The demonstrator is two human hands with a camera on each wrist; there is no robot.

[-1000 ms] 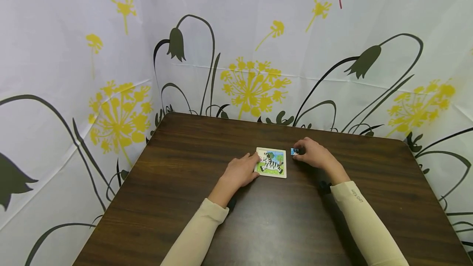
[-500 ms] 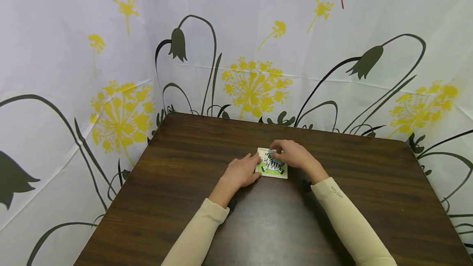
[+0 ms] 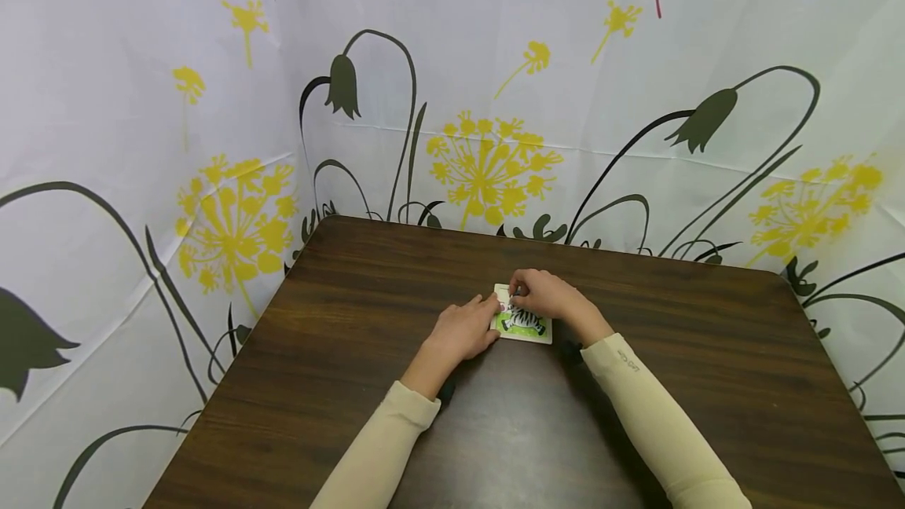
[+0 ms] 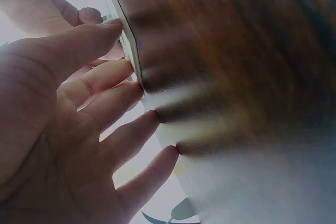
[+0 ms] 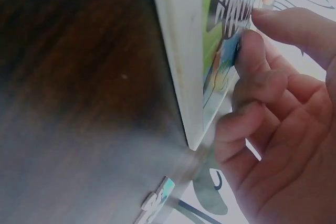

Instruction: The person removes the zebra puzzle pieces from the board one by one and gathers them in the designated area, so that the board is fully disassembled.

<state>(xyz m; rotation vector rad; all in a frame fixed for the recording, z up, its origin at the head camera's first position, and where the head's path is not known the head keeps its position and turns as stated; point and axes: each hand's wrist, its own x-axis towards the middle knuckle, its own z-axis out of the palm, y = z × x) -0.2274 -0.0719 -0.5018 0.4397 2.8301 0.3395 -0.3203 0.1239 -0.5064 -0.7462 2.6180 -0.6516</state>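
Note:
A small jigsaw puzzle [image 3: 523, 328] with a zebra picture and a pale raised frame lies flat on the table. At its left side rests my left hand [image 3: 461, 330], fingers nearly straight and spread. In the left wrist view, the left thumb and first fingertips touch the frame's edge [image 4: 131, 51], while the other fingertips rest on the table. Over the puzzle's upper part, my right hand [image 3: 555, 296] pinches a small puzzle piece [image 3: 516, 294] between thumb and fingertips. The right fingers hide most of that piece and the picture's top right.
Beyond the puzzle's corner, another loose puzzle piece [image 5: 153, 201] lies on the table in the right wrist view. The dark wood table [image 3: 353, 320] reaches back to a white flower-printed curtain [image 3: 424, 61].
My right hand has carried the puzzle piece leftward from beside the puzzle to over its upper part. The left hand has stayed at the frame's left edge.

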